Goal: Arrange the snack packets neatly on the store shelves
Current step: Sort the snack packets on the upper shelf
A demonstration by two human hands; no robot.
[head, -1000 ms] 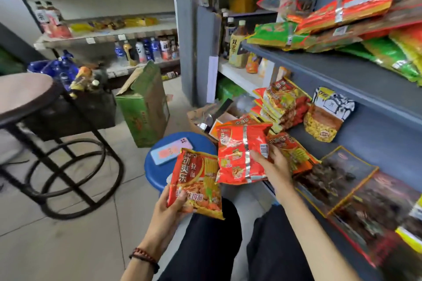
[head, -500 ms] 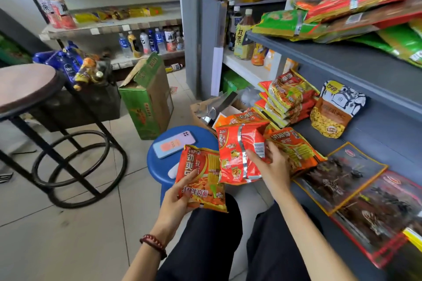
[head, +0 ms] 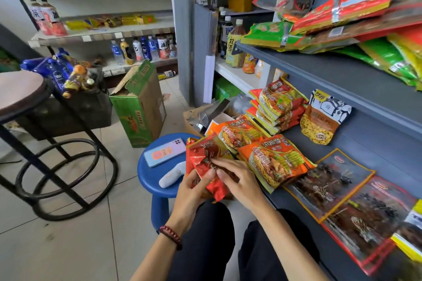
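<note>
Left hand [head: 194, 189] and right hand [head: 243, 181] together gripped blurred red snack packets [head: 205, 155]; orange noodle packet [head: 277, 162] lay just right of the hands on the shelf [head: 293, 136].

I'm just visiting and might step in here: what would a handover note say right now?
Left hand and right hand both grip the red packets together, off the shelf.
Lower shelf: orange noodle packets lie loose near the edge; a neater stack sits behind.
Upper shelf packets lie jumbled.
Left to do: shelve the held ones, straighten the rest.
</note>
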